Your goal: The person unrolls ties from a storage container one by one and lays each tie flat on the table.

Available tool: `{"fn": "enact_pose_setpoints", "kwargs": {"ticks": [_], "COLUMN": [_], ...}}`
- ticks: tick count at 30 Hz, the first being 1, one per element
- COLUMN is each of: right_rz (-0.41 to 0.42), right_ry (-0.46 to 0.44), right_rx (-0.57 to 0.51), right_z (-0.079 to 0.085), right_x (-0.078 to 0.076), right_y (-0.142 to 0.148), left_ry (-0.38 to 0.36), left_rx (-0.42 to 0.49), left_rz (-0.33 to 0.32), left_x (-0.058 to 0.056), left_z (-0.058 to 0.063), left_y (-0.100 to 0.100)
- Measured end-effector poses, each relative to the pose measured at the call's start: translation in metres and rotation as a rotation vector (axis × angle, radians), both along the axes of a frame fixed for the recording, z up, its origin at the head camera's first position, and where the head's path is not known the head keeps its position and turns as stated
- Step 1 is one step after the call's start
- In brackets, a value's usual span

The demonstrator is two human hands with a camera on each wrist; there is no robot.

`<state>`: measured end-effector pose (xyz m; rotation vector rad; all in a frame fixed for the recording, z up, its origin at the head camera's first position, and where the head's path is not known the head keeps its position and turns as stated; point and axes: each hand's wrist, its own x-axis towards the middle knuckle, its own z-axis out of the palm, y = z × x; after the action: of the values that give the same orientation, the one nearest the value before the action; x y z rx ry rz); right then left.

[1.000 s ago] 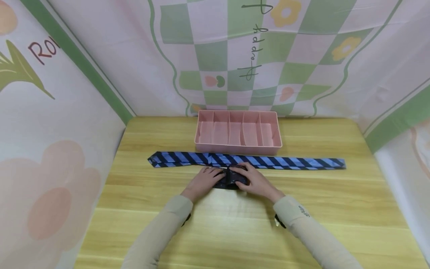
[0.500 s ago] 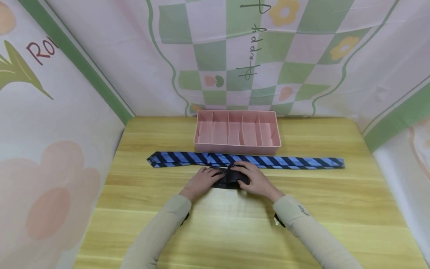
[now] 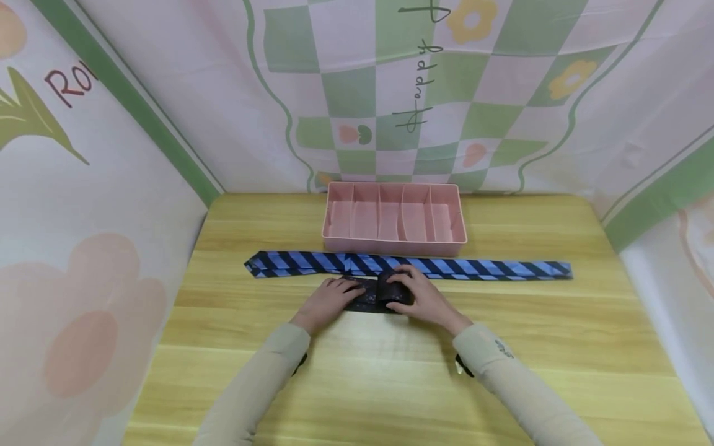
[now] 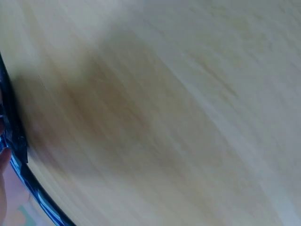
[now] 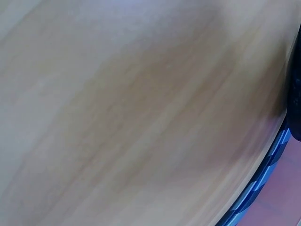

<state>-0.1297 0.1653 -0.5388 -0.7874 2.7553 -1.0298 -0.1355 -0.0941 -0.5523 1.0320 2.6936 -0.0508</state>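
Note:
A dark necktie with small specks (image 3: 368, 299) lies in front of me in the head view, partly wound into a roll at its right end. My right hand (image 3: 426, 301) grips that roll, thumb on the near side and fingers over the far side. On the flat part to the left rest the fingers of my left hand (image 3: 325, 303), laid loosely along the fabric. Just beyond both hands a blue and navy striped necktie (image 3: 491, 271) stretches across the table. The left wrist view catches only the dark tie's edge (image 4: 13, 127); the right wrist view, the roll's side (image 5: 295, 89).
A pink tray with several compartments (image 3: 395, 248) stands behind the striped tie, near the back edge of the wooden table (image 3: 357, 384). Patterned cloth walls (image 3: 401, 93) rise right behind the table and at both sides.
My left hand has slid a little left along the dark tie, uncovering more of its flat part. The right hand's fingers have shifted around the roll. The striped tie and tray stay put.

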Motion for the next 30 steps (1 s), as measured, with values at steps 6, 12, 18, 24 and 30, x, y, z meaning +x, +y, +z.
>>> {"fn": "enact_pose_setpoints", "kwargs": {"ticks": [6,12,18,24,30], "right_rz": [-0.024,-0.016,-0.021,-0.024,-0.021], "right_ry": [0.038,0.049,0.046,0.010,0.007], "right_rx": [-0.008,-0.018,-0.027,0.026,0.039], "right_z": [-0.004,-0.005,-0.007,-0.011,-0.015], "right_x": [-0.002,-0.004,-0.003,-0.002,-0.002], "right_y": [0.003,0.008,0.013,0.020,0.025], "left_ry": [0.000,-0.018,-0.033,-0.033,-0.019], "left_rx": [0.011,0.029,0.041,0.055,0.074], "left_rz": [0.005,0.024,0.050,0.078,0.085], "left_x": [-0.001,-0.001,0.000,0.001,0.000], "left_z": [-0.003,-0.002,-0.002,0.000,0.000], "left_y": [-0.005,-0.010,-0.016,-0.023,-0.026]}}
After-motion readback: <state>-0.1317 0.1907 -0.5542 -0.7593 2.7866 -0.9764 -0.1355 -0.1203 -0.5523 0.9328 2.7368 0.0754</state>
